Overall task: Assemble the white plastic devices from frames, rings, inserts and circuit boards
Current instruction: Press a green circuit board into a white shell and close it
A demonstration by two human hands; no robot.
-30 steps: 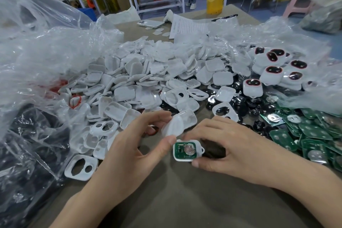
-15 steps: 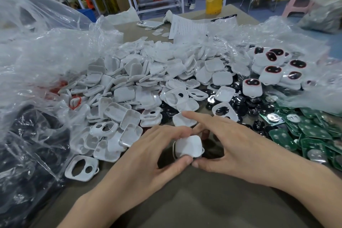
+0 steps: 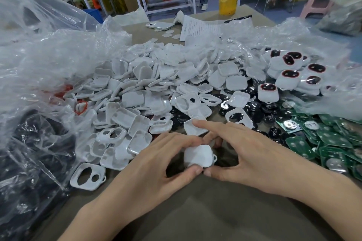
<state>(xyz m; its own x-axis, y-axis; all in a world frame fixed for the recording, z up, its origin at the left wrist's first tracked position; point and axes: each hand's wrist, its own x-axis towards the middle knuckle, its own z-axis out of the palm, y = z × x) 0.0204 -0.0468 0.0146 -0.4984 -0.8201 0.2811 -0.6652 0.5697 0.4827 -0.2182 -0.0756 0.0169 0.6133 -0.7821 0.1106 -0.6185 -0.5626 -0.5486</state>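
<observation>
Just before the heap of white plastic shells [image 3: 156, 88], the left hand [image 3: 154, 164] and right hand [image 3: 256, 158] are both pinching a rounded white plastic device [image 3: 197, 155], probably squeezing its cover shut.

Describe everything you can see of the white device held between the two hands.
The white device is a small rounded-square case of smooth plastic, plain closed side up, with a little loop at its right corner. It is low over the brown table, in front of the heap of white parts. The left hand and right hand pinch it, thumbs on its near edge, fingers at its far edge. Its inside is hidden.
</observation>
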